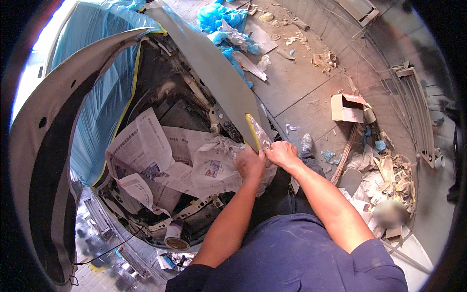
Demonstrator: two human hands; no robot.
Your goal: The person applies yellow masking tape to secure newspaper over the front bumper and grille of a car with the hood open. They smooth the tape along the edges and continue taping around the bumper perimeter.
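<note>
Both hands meet at the front tip of a grey car fender (219, 68), where yellow masking tape (253, 132) edges a crumpled, pale covering (261, 135). My left hand (249, 163) is closed, its thumb and fingers pinching at the lower end of the tape. Right beside it, my right hand (282, 155) is closed too, its fingers curled at the covering's lower edge. Just what lies between the fingertips is partly hidden. Newspaper sheets (182, 152) spread over the engine bay left of my hands, and crumpled paper reaches under my left wrist.
A raised hood (61, 92) curves along the left, beside blue plastic sheeting (99, 117). On the bay's near edge sits a can (177, 235). An open cardboard box (344, 109), blue plastic scraps (221, 18) and heaped waste paper (386, 177) lie on the floor.
</note>
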